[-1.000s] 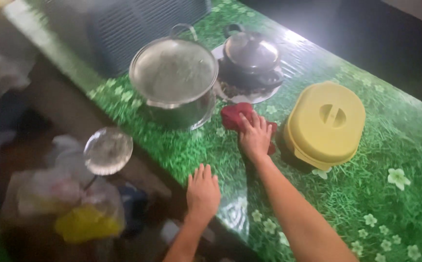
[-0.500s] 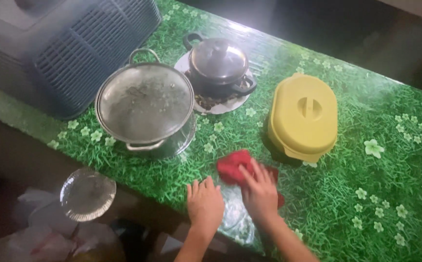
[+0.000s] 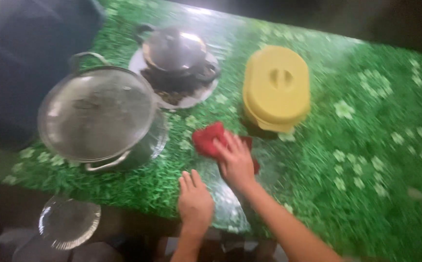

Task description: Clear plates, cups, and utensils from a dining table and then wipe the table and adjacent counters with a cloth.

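Note:
My right hand (image 3: 236,162) presses flat on a red cloth (image 3: 207,139) lying on the green flower-patterned table cover (image 3: 366,160). My left hand (image 3: 195,201) rests palm down near the table's front edge, fingers apart, holding nothing. Left of the cloth stands a large steel pot (image 3: 99,119) with a glass lid. Behind the cloth sits a yellow lidded oval container (image 3: 276,87). A smaller dark pot (image 3: 174,51) with a lid stands on a white plate (image 3: 191,99) at the back.
A dark blue slatted crate (image 3: 26,58) fills the upper left. Below the table edge at lower left a round glass lid (image 3: 68,222) lies over pale bags. The frame is motion-blurred.
My right hand slid the red cloth from beside the yellow container toward the front edge, then back up a little. The camera view shifted right and closer.

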